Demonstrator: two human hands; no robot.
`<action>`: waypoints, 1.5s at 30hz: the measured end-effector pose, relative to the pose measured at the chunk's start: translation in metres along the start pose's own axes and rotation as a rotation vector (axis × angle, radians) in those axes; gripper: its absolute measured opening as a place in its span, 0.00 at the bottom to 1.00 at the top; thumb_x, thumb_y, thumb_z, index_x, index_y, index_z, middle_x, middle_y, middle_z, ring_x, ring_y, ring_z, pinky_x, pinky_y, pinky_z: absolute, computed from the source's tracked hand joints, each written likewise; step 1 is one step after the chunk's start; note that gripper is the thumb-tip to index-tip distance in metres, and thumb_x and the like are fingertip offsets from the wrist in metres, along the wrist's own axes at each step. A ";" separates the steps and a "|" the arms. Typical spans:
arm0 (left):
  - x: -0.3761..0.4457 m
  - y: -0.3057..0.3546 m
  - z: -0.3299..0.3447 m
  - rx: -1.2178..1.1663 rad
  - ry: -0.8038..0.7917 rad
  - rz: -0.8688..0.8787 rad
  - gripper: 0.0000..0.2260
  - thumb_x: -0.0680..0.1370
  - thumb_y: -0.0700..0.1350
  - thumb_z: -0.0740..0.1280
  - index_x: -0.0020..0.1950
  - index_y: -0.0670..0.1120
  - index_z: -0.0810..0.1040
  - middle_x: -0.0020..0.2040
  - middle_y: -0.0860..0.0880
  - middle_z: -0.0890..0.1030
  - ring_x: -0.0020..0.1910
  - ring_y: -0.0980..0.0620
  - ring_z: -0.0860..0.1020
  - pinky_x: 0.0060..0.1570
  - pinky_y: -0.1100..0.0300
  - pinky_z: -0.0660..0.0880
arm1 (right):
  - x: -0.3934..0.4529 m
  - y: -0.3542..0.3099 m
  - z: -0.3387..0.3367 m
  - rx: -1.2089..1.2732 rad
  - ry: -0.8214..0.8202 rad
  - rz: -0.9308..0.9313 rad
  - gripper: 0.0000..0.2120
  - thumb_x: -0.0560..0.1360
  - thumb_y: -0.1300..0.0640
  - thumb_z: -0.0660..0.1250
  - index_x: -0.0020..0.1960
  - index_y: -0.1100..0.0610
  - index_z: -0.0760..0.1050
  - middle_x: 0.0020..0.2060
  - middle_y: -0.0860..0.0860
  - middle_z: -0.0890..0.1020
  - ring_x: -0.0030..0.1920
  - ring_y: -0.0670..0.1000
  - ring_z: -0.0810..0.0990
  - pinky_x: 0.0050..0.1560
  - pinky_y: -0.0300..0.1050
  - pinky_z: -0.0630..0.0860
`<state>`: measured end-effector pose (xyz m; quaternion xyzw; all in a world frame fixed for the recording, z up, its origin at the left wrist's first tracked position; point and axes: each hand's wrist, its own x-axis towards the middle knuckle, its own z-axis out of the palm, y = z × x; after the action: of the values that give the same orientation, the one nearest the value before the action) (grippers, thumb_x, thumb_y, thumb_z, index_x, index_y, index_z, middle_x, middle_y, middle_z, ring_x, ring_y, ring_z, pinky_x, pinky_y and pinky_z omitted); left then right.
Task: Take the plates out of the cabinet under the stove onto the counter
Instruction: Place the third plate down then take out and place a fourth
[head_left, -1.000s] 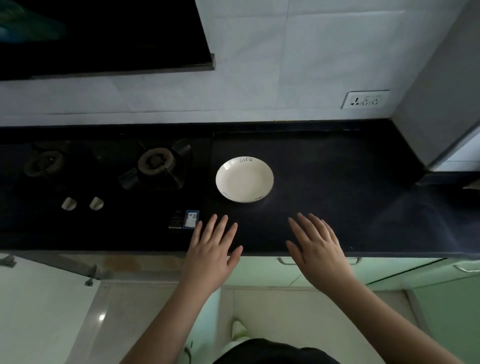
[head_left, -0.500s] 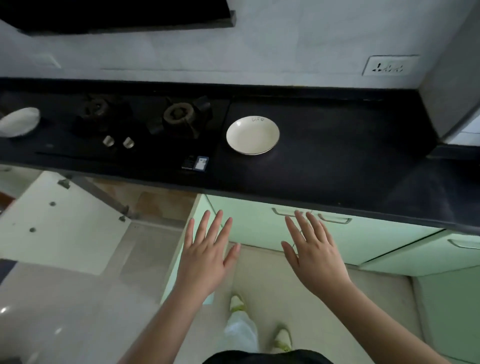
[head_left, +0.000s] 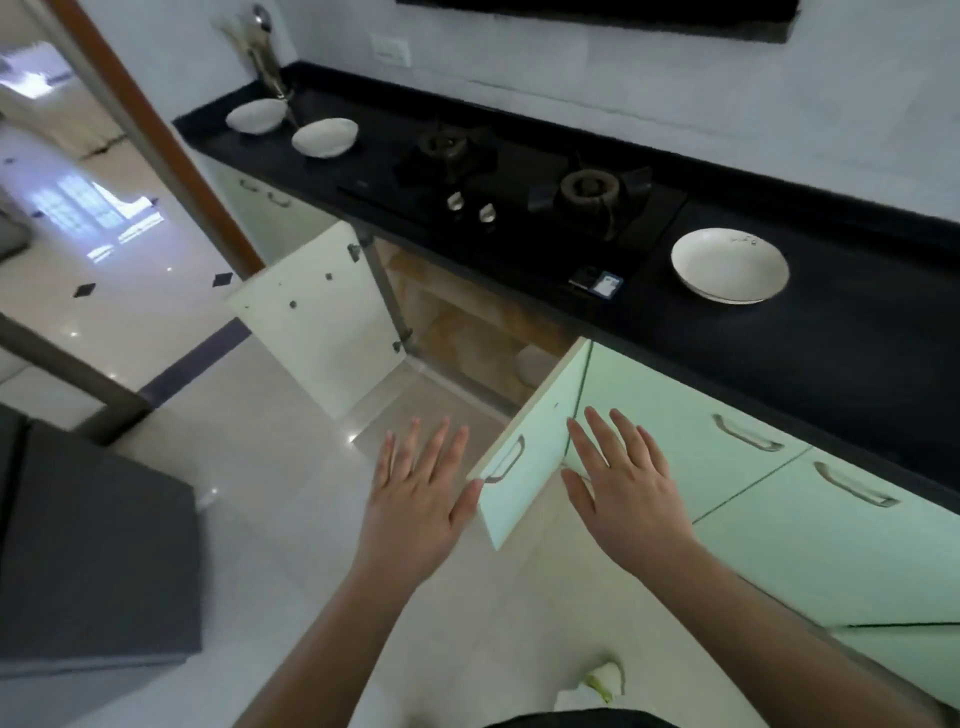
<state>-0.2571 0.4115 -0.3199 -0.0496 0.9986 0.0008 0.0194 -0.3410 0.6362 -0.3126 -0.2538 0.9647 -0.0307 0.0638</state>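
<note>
Beyond both hands, inside the open cabinet (head_left: 467, 322) under the stove, a pale round plate (head_left: 530, 364) sits partly hidden. Left hand (head_left: 415, 499) and right hand (head_left: 623, 493) hover flat, fingers spread, holding nothing. White round ceramic plate (head_left: 730, 266) rests on black counter (head_left: 857, 338), up-right of right hand.

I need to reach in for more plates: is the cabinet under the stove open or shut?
Open. Both pale green cabinet doors are swung outward, exposing the brown interior below the black stove.

Both forearms were bare, the left hand (head_left: 418, 501) and right hand (head_left: 626, 491) ringless; dark clothing (head_left: 566, 719) showed below.
</note>
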 end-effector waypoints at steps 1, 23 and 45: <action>-0.013 -0.016 0.000 -0.014 -0.004 -0.035 0.29 0.83 0.61 0.44 0.77 0.48 0.65 0.75 0.47 0.69 0.77 0.42 0.60 0.74 0.42 0.54 | 0.002 -0.020 0.000 -0.007 0.005 -0.025 0.30 0.80 0.40 0.42 0.77 0.52 0.59 0.75 0.53 0.63 0.76 0.57 0.58 0.74 0.54 0.50; -0.182 -0.303 0.012 -0.074 -0.044 -0.364 0.30 0.79 0.65 0.36 0.80 0.56 0.42 0.80 0.54 0.41 0.76 0.50 0.31 0.72 0.49 0.28 | 0.031 -0.331 0.028 0.000 -0.013 -0.268 0.36 0.76 0.35 0.31 0.78 0.48 0.51 0.77 0.49 0.57 0.78 0.53 0.50 0.76 0.55 0.49; 0.077 -0.401 0.009 -0.086 -0.177 -0.095 0.34 0.76 0.65 0.30 0.80 0.55 0.42 0.81 0.54 0.41 0.77 0.50 0.33 0.72 0.50 0.30 | 0.254 -0.327 0.028 0.110 -0.075 -0.082 0.35 0.75 0.36 0.30 0.78 0.48 0.49 0.77 0.48 0.56 0.77 0.52 0.51 0.75 0.51 0.51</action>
<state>-0.2938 0.0051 -0.3319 -0.0974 0.9885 0.0470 0.1056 -0.3974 0.2260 -0.3378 -0.2902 0.9472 -0.0766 0.1126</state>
